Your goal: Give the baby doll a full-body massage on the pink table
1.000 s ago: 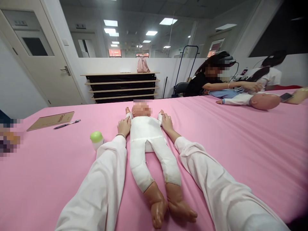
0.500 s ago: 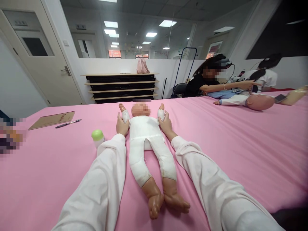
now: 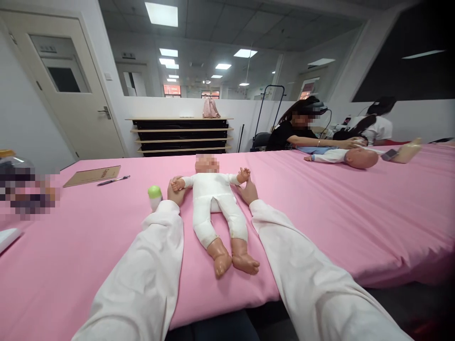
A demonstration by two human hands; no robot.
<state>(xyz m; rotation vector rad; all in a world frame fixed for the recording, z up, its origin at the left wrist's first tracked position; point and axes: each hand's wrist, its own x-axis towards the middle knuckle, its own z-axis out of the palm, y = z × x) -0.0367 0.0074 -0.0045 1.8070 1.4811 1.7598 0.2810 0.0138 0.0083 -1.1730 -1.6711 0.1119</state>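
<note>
A baby doll (image 3: 213,192) with a white cloth body lies on its back on the pink-covered table, feet toward me. Its arms are spread out to the sides. My left hand (image 3: 176,195) is closed around the doll's arm on the left, partly covered by the doll's small hand. On the other side, my right hand (image 3: 249,192) holds the other arm close to the wrist, its fingers partly hidden behind it. Beside my left wrist stands a small white bottle with a green cap (image 3: 155,193).
A brown notebook (image 3: 93,175) and a pen (image 3: 113,180) lie at the back left. Farther right, a co-worker (image 3: 298,125) reaches over another doll (image 3: 360,158), with a pale bottle (image 3: 408,151) nearby. The pink table cover's (image 3: 227,296) front edge is close to me.
The doll's arms have come down from beside its head to stretch out sideways, my hands moving with them. My view has shifted, showing the table's front edge.
</note>
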